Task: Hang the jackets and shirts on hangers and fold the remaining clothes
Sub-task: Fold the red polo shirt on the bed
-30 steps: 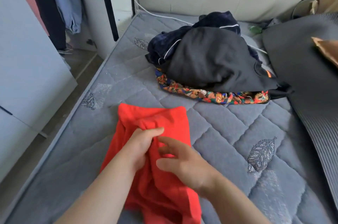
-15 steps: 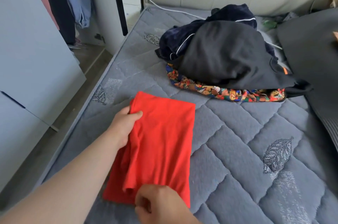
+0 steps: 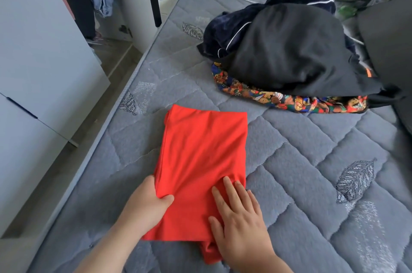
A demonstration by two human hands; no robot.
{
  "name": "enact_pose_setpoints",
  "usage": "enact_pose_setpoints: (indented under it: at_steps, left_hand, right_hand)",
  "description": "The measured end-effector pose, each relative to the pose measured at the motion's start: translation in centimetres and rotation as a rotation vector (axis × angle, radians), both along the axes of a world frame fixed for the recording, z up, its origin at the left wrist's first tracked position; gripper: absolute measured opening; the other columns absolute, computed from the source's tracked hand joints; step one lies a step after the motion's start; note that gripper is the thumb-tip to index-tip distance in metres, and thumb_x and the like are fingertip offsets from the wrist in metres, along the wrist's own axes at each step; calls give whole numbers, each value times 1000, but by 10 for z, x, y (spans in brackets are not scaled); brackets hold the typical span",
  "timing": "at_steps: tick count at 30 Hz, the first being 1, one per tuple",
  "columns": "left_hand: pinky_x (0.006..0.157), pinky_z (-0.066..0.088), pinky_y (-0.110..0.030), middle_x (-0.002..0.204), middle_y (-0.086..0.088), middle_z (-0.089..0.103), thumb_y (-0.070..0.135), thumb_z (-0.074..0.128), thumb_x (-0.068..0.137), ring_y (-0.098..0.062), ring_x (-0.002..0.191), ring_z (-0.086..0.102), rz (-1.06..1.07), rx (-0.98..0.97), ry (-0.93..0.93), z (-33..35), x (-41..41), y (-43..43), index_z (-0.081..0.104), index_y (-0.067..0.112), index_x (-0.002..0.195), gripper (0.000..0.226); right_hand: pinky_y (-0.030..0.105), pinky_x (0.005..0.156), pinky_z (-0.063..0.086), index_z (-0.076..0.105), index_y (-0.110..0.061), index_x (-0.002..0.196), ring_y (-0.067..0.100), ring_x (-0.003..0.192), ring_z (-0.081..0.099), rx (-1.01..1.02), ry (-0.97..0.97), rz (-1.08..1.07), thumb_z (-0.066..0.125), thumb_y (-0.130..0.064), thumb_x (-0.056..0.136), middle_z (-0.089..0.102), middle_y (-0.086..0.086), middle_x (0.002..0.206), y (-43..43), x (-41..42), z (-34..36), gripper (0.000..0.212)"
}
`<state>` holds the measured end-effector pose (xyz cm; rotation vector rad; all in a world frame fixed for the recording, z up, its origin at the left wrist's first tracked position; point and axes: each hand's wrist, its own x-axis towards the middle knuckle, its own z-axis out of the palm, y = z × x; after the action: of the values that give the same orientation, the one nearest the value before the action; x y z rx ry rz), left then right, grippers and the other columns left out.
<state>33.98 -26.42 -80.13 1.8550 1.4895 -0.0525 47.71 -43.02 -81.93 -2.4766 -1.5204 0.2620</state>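
Finding: in the last half second your left grip (image 3: 145, 203) has come back from the far left corner of the red garment (image 3: 205, 150) to its near left edge. Your right grip (image 3: 240, 223), which was curled at the near hem, is now spread flat on the cloth. The garment itself has gone from loosely doubled to a tidy long rectangle, lying on the bed (image 3: 312, 172) near its left side, well apart from the pile.

Assessment: the lengthwise fold appears done and smoothed. A crosswise fold, near end toward far end, is probably what remains for this piece. A small tail of red cloth pokes out under the near edge and may need tucking.

Pose: the left grip grasps the garment's edge, thumb on top, fingers hidden beneath the cloth. The right grip is released, palm down, fingers straight and slightly fanned, pressing the near right part.

Outstanding: the black garment (image 3: 289, 49), the navy garment (image 3: 234, 29) and the patterned garment (image 3: 289, 101) lie heaped and untouched further up the bed.
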Motion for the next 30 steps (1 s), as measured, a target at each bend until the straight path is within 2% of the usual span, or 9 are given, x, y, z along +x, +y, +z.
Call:
enact_pose_setpoints:
  at_steps: [4,7,11,14,16,20,24,27,30]
  left_hand:
    - [90,43,-43,123,-9,50,56,73,71,-32,116,47,-78,275,316,6,-3,-8,44,17,127,74]
    - [82,48,-39,108,-6,62,44,73,78,-26,98,59,148,-10,38,10,-10,-13,54,11,111,50]
    - [73,52,-29,84,1,76,16,69,87,-16,80,70,264,-396,-266,17,-13,-19,70,15,91,4]
    - [80,56,-39,88,-5,76,4,66,87,-25,86,71,358,-455,-367,20,-14,-29,68,14,100,17]
    - [67,58,-46,94,-14,72,0,64,88,-34,84,68,508,-535,-454,23,-19,-43,61,12,107,23]
    - [37,44,-26,92,-20,60,-5,66,85,-28,61,55,649,-526,-496,23,-43,-71,50,11,124,45]
    - [58,56,-29,127,11,54,-1,72,80,-22,89,67,361,-282,-458,31,-70,-86,37,43,143,84]
    - [85,36,4,117,29,61,-4,71,80,16,105,56,39,-169,-416,45,-88,-89,61,50,117,67]
    - [71,42,-2,97,9,75,-13,60,83,4,83,67,-30,-394,-326,49,-93,-79,78,36,94,53]
  right_hand:
    - [38,114,34,59,-24,133,19,137,41,87,121,37,51,-42,87,42,2,151,-6,3,-4,50]
    - [23,106,35,56,-24,128,4,125,44,226,575,-340,64,-25,90,50,-11,130,-7,5,9,39]
    - [24,71,50,63,-17,87,10,86,65,-28,944,-670,72,-42,81,67,-9,88,1,13,29,27]
    - [28,74,56,69,-12,91,15,85,69,-46,1127,-714,77,-25,79,74,1,88,-1,13,36,20]
    - [40,82,58,70,-6,93,25,86,71,46,1245,-785,74,-12,79,76,8,85,-11,8,42,16]
    - [27,80,53,63,-8,106,13,87,68,-31,1148,-715,77,-14,78,72,1,93,-50,-5,47,32]
    - [10,74,42,33,-34,141,1,84,59,-17,1008,-541,72,-15,82,61,-7,108,-76,-18,61,73]
    - [12,80,45,30,-51,137,0,82,61,-31,903,-301,64,-11,80,59,-18,114,-91,-20,69,78]
    - [19,58,43,54,-33,129,7,60,54,-250,1129,-215,58,0,78,63,-13,79,-95,-15,65,61]
